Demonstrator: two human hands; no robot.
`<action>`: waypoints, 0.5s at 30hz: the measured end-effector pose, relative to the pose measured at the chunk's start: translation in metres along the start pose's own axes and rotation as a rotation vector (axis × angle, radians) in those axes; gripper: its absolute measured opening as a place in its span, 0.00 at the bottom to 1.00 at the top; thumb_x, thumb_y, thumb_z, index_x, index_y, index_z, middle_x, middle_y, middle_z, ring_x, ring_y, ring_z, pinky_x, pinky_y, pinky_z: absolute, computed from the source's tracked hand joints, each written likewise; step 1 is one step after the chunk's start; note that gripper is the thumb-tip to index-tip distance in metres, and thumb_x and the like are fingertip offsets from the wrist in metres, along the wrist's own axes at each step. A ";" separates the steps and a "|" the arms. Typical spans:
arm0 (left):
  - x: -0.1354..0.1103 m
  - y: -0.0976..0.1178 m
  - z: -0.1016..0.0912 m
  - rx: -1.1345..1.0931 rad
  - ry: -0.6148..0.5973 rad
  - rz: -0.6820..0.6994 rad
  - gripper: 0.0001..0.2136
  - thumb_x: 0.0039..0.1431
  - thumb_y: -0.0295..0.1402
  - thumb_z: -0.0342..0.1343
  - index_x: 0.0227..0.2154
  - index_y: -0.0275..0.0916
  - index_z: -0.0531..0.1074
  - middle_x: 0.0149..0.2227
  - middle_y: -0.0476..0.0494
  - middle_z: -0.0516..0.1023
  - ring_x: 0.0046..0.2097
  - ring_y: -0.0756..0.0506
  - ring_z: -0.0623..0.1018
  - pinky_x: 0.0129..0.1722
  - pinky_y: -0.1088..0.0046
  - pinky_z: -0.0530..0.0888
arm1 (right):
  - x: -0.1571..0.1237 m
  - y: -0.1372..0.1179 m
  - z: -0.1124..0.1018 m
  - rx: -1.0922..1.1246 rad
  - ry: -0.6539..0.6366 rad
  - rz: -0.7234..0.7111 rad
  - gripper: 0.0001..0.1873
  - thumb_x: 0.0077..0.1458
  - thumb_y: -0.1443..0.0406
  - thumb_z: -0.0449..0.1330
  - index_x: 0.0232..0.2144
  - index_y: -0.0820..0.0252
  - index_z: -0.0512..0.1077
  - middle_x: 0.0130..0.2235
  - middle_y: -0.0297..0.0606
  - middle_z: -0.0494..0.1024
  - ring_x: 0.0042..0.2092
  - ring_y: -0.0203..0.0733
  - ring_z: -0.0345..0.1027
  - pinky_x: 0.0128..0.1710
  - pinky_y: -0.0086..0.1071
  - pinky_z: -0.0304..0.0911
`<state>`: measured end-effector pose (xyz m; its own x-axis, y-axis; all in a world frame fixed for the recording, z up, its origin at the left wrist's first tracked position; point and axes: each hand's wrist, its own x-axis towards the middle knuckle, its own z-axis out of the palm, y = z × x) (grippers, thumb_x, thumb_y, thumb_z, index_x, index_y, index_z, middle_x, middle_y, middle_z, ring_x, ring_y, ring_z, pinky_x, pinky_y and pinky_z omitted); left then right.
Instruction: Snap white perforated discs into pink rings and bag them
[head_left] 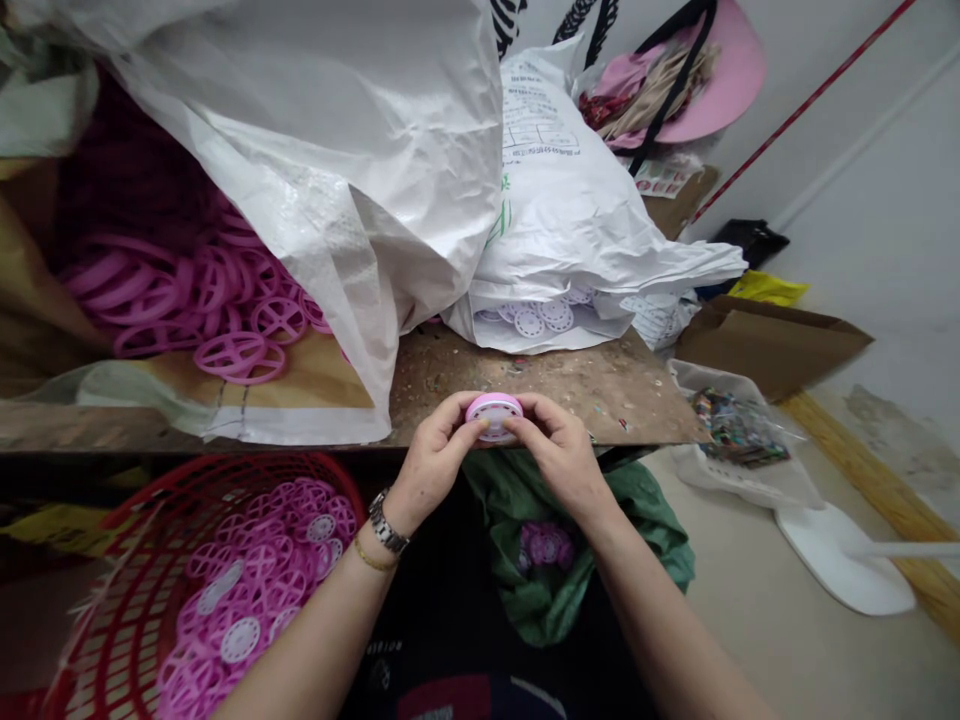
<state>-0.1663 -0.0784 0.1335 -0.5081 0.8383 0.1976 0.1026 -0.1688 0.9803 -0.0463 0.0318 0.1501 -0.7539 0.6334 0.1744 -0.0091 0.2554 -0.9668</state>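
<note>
Between both hands, at the table's front edge, is a small round plastic wheel [495,408] with a pink rim and a white slotted disc on its face. My left hand [439,455] grips its left side, the thumb pressed on the white disc. On the other side my right hand [562,450] pinches it the same way. Pink spoked rings [240,355] spill from a large sack at the left. White slotted discs [541,315] show in the mouth of a white bag [570,210] behind the hands.
A red basket [142,560] below left holds pink rings, some with white discs. Under the table edge hangs a green bag [517,600] with pink pieces inside. To the right are a white bin [750,480], a cardboard box [772,340] and a white dustpan-like scoop [840,560].
</note>
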 end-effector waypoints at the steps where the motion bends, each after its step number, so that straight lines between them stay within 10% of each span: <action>1: 0.000 0.002 0.001 0.037 0.000 0.018 0.12 0.63 0.37 0.53 0.46 0.40 0.71 0.44 0.44 0.76 0.45 0.45 0.75 0.44 0.70 0.74 | -0.001 0.000 0.001 0.000 0.021 -0.005 0.08 0.56 0.61 0.60 0.37 0.58 0.75 0.36 0.35 0.78 0.38 0.42 0.71 0.40 0.32 0.65; 8: -0.004 0.010 0.011 0.235 0.122 0.115 0.10 0.64 0.37 0.51 0.31 0.37 0.71 0.28 0.51 0.69 0.32 0.51 0.69 0.33 0.77 0.66 | -0.007 -0.007 0.006 -0.129 0.073 -0.072 0.06 0.55 0.64 0.59 0.28 0.59 0.74 0.28 0.32 0.74 0.30 0.37 0.66 0.32 0.29 0.60; 15: -0.002 0.013 0.008 0.213 0.016 0.030 0.09 0.64 0.37 0.50 0.39 0.39 0.72 0.36 0.49 0.74 0.37 0.49 0.73 0.35 0.77 0.70 | -0.003 0.000 0.003 0.022 0.051 0.019 0.08 0.53 0.61 0.60 0.29 0.60 0.73 0.28 0.33 0.74 0.32 0.38 0.66 0.33 0.29 0.61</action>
<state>-0.1575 -0.0782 0.1460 -0.5158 0.8257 0.2283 0.2958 -0.0785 0.9520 -0.0463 0.0273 0.1494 -0.7199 0.6744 0.1643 -0.0093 0.2273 -0.9738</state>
